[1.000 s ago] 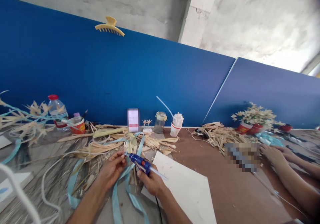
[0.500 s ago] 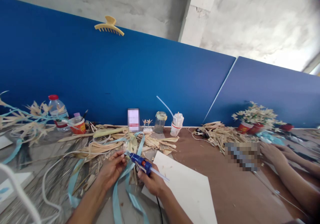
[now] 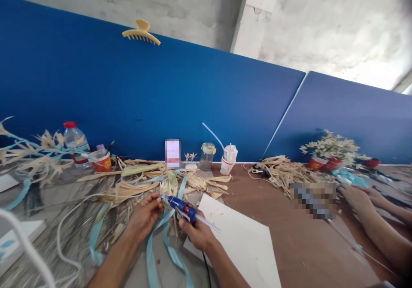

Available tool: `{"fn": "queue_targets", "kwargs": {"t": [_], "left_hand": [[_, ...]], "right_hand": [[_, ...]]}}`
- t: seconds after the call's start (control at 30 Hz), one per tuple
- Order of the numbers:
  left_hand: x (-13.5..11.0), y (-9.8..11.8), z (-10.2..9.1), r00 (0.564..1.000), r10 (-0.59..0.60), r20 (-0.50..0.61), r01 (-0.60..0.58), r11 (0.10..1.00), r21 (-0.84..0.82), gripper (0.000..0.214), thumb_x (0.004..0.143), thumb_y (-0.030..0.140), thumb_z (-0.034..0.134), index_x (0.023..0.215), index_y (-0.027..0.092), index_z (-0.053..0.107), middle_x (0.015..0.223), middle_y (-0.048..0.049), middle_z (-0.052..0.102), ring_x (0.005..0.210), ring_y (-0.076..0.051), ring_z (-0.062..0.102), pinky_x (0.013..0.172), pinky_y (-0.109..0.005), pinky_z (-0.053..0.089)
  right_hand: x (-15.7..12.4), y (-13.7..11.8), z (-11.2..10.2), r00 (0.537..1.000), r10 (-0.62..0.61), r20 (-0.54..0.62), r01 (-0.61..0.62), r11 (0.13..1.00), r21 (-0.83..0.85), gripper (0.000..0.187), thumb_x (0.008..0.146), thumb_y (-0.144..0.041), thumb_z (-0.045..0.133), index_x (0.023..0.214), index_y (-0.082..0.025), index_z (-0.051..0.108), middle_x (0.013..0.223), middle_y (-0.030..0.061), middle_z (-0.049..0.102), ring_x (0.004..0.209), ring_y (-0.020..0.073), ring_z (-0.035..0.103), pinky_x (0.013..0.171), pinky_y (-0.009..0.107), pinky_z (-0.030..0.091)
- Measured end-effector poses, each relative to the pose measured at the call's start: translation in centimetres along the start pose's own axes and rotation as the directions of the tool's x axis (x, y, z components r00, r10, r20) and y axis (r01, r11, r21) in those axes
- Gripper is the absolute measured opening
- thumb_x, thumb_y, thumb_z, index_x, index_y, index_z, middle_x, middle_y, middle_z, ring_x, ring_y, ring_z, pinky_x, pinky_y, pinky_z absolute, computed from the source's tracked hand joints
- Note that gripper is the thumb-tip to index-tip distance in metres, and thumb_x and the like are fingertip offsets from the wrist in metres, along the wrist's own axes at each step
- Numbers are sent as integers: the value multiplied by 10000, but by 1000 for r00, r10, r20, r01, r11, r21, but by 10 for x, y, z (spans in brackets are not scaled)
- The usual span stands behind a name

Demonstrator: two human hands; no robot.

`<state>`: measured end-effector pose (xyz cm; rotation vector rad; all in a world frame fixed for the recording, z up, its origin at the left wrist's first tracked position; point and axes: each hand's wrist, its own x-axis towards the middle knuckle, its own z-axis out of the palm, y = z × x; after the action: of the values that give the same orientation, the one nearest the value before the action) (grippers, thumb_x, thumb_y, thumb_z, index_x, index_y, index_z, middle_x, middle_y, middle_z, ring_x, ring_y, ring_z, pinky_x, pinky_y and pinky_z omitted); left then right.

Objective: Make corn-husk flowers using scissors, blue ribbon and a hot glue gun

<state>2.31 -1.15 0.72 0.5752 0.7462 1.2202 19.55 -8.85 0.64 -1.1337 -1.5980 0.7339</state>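
Note:
A blue hot glue gun (image 3: 183,207) is gripped in my right hand (image 3: 200,233), with a clear glue stick (image 3: 207,222) jutting from its back. Its nozzle points up and left, right beside the fingertips of my left hand (image 3: 148,214). Those fingers are pinched together on something small and pale that I cannot make out. Light blue ribbon (image 3: 152,253) runs down between my hands and trails toward the near edge. Just behind lie dried corn husks (image 3: 193,180) in a loose heap. A white sheet (image 3: 240,241) lies under and beside my right forearm.
Along the blue partition (image 3: 199,86) stand a phone (image 3: 173,153), a jar (image 3: 207,156), a white cup (image 3: 227,166) and a red-capped bottle (image 3: 76,144). A white cable (image 3: 59,236) loops at left. Another person's hands (image 3: 357,200) work at right near more husks (image 3: 283,173).
The scene has shifted very slightly to the right in view. Both hands and the glue gun keep nearly the same places, nozzle still at the left fingertips.

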Motion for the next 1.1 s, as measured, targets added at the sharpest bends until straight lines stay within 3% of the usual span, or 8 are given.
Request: {"fn": "queue_targets", "kwargs": {"t": [0.13, 0.27, 0.4, 0.9, 1.1], "left_hand": [[-2, -1, 4, 1000, -26, -15, 26, 1000, 6, 193, 599, -45, 698, 701, 114, 656, 568, 0, 620, 457, -71, 553, 463, -153, 489], [-2, -2, 4, 999, -27, -18, 28, 1000, 12, 186, 603, -34, 707, 706, 110, 654, 565, -6, 628, 460, -73, 554, 462, -152, 488], [-2, 0, 4, 999, -28, -23, 29, 999, 21, 186, 602, -31, 712, 712, 106, 653, 573, -8, 634, 456, -71, 550, 465, -158, 493], [0, -1, 2, 999, -11, -40, 13, 999, 43, 187, 607, -57, 677, 697, 106, 655, 530, 5, 604, 449, -81, 544, 449, -163, 481], [0, -2, 1, 999, -28, -27, 29, 999, 40, 180, 593, -34, 712, 700, 102, 662, 569, -11, 629, 456, -75, 546, 468, -163, 492]], "right_hand": [[-1, 3, 1, 998, 52, -37, -52, 998, 21, 236, 803, -407, 535, 813, -179, 596, 711, 12, 545, 644, 150, 489, 592, 246, 425], [0, -2, -1, 1000, 4, 22, -4, 1000, -1, 212, 803, -376, 549, 850, -179, 610, 783, 22, 592, 711, 160, 523, 669, 258, 446], [2, -6, -3, 998, -10, 57, 10, 1000, -10, 178, 798, -357, 546, 770, -185, 582, 738, 10, 570, 678, 152, 513, 652, 253, 436], [0, 1, -4, 998, 63, 14, -64, 998, 19, 255, 793, -415, 550, 856, -177, 617, 777, 23, 583, 706, 168, 517, 675, 272, 439], [2, -4, -4, 997, -8, 74, 10, 999, -30, 209, 805, -383, 546, 760, -184, 586, 738, 14, 560, 695, 159, 512, 659, 258, 433]]}}
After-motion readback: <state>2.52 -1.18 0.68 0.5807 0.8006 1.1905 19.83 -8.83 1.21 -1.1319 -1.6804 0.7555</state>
